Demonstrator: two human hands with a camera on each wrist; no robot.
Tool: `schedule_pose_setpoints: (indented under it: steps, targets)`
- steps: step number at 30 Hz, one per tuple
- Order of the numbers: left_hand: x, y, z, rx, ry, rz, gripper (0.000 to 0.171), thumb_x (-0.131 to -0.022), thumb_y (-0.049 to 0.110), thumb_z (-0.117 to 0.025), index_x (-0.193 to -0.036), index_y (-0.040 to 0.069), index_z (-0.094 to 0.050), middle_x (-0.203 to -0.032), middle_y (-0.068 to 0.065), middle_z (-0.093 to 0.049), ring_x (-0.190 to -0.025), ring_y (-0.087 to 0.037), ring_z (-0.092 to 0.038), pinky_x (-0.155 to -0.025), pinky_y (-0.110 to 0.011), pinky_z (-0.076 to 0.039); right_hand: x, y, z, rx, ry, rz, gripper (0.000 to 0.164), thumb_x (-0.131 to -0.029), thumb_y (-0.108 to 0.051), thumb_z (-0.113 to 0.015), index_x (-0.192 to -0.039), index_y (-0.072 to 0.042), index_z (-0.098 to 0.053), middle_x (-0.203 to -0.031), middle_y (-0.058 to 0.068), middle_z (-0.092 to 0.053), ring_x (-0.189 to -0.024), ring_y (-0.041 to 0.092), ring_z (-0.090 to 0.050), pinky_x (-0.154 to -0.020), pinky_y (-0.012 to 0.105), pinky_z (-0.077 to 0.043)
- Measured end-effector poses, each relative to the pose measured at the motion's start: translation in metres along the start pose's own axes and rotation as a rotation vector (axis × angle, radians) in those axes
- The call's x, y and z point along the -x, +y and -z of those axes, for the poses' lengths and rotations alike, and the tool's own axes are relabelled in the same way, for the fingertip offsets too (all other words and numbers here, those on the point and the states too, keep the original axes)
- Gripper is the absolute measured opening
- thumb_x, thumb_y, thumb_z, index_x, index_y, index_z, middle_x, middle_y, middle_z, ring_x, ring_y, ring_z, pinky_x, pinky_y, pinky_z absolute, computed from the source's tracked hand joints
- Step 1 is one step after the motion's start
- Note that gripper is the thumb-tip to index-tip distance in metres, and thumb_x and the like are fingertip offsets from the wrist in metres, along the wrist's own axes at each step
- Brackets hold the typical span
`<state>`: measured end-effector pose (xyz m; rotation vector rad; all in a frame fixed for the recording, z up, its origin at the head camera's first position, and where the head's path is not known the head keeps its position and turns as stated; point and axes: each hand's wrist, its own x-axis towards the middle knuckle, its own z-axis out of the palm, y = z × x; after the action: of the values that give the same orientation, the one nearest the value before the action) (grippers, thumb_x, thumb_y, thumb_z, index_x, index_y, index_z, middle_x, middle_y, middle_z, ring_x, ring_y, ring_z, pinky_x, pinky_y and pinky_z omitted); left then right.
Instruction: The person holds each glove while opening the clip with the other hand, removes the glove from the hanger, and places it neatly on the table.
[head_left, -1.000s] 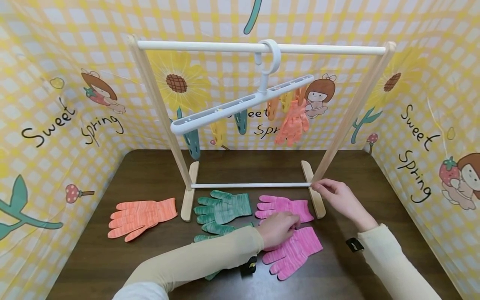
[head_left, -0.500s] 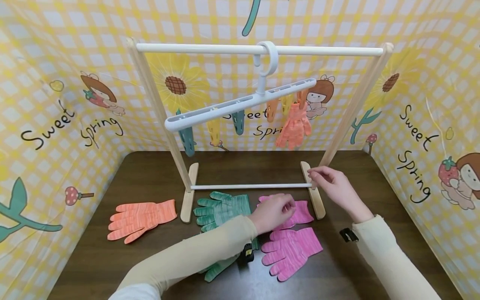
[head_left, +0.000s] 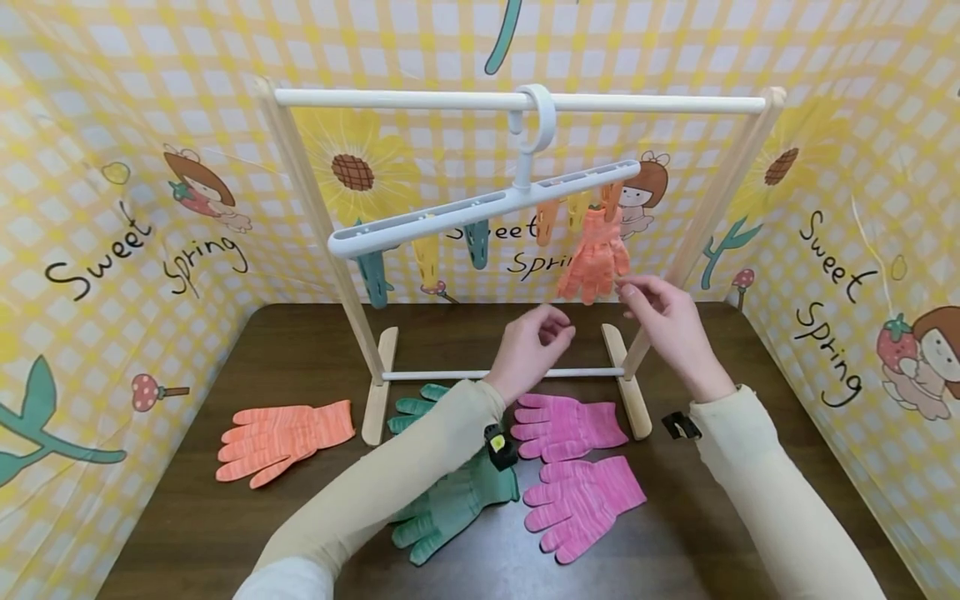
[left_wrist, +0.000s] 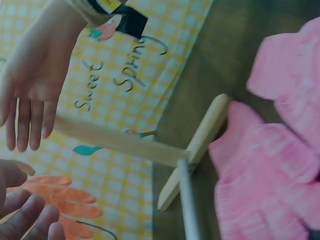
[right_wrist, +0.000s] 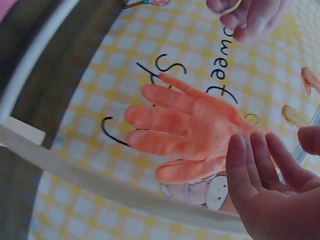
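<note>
An orange knit glove (head_left: 597, 254) hangs fingers down from an orange clothespin (head_left: 612, 200) at the right end of a pale grey hanger (head_left: 450, 215). My right hand (head_left: 671, 329) is raised beside it, relaxed and holding nothing. Its fingertips overlap the glove's cuff in the right wrist view; contact is unclear. Lower and to the left, my left hand (head_left: 531, 350) hovers above the lower bar, fingers loosely bent and free of any object. In the left wrist view, the left hand (left_wrist: 25, 215) is partly cut off near the hanging glove (left_wrist: 65, 205).
On the dark table (head_left: 300, 533) lie another orange glove (head_left: 288, 437), two green gloves (head_left: 457, 500) partly under the left sleeve, and two pink gloves (head_left: 566, 425). Yellow, teal and orange clothespins (head_left: 427, 258) hang from the hanger. A wooden rack (head_left: 300, 192) with white bars supports it.
Both hands have risen from the table area toward the hanging orange glove, the left from over the pink gloves, the right from the rack's foot. The hanger has swung slightly.
</note>
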<state>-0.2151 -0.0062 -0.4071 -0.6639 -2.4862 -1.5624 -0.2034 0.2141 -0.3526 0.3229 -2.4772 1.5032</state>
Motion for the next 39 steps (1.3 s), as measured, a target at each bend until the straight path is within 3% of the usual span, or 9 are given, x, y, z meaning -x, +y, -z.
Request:
schedule_pose_setpoints:
  steps: [8, 13, 17, 26, 32, 39]
  targets:
    - [-0.028, 0.006, 0.009, 0.058, 0.093, 0.011, 0.020, -0.101, 0.019, -0.069, -0.114, 0.003, -0.069, -0.100, -0.008, -0.072, -0.088, -0.018, -0.068, -0.080, -0.025, -0.054, -0.026, -0.019, -0.003, -0.025, 0.124, 0.052, 0.042, -0.109, -0.025, -0.054, -0.139, 0.005, -0.060, -0.136, 0.023, -0.063, -0.112, 0.015, -0.063, -0.092, 0.020, -0.052]
    - [-0.039, 0.011, 0.010, 0.073, 0.116, -0.015, 0.020, -0.101, 0.016, -0.069, -0.114, 0.000, -0.068, -0.102, -0.010, -0.070, -0.092, -0.020, -0.067, -0.084, -0.025, -0.054, -0.040, -0.032, -0.002, -0.006, 0.211, 0.032, 0.046, -0.108, -0.028, -0.054, -0.141, 0.002, -0.058, -0.140, 0.020, -0.059, -0.128, 0.029, -0.058, -0.106, 0.037, -0.049]
    - [-0.049, 0.015, 0.009, 0.075, 0.118, -0.027, 0.020, -0.101, 0.015, -0.069, -0.114, -0.001, -0.068, -0.103, -0.011, -0.069, -0.095, -0.022, -0.067, -0.087, -0.027, -0.055, -0.050, -0.041, -0.001, -0.017, 0.240, 0.003, 0.048, -0.107, -0.031, -0.055, -0.143, 0.001, -0.056, -0.142, 0.018, -0.055, -0.133, 0.030, -0.054, -0.111, 0.044, -0.045]
    - [-0.070, 0.020, 0.008, -0.056, 0.127, 0.013, 0.030, -0.103, 0.024, -0.068, -0.123, 0.002, -0.065, -0.119, -0.011, -0.067, -0.106, -0.024, -0.064, -0.093, -0.033, -0.052, -0.068, -0.049, 0.000, -0.061, 0.183, -0.038, 0.051, -0.108, -0.030, -0.054, -0.149, -0.001, -0.048, -0.152, 0.018, -0.047, -0.142, 0.029, -0.045, -0.118, 0.042, -0.037]
    - [-0.084, 0.019, 0.005, -0.055, 0.103, 0.028, 0.036, -0.104, 0.026, -0.065, -0.132, 0.004, -0.061, -0.131, -0.013, -0.067, -0.118, -0.028, -0.063, -0.100, -0.039, -0.051, -0.078, -0.050, 0.000, -0.069, 0.105, -0.038, 0.060, -0.107, -0.028, -0.055, -0.157, -0.001, -0.036, -0.161, 0.019, -0.038, -0.151, 0.031, -0.036, -0.122, 0.044, -0.031]
    - [-0.088, 0.029, 0.002, -0.061, 0.067, 0.066, 0.039, -0.104, 0.026, -0.066, -0.136, 0.004, -0.057, -0.134, -0.013, -0.067, -0.123, -0.029, -0.064, -0.102, -0.040, -0.052, -0.080, -0.049, 0.000, -0.084, 0.097, -0.066, 0.055, -0.108, -0.026, -0.054, -0.154, 0.000, -0.039, -0.156, 0.020, -0.046, -0.145, 0.031, -0.044, -0.119, 0.044, -0.036]
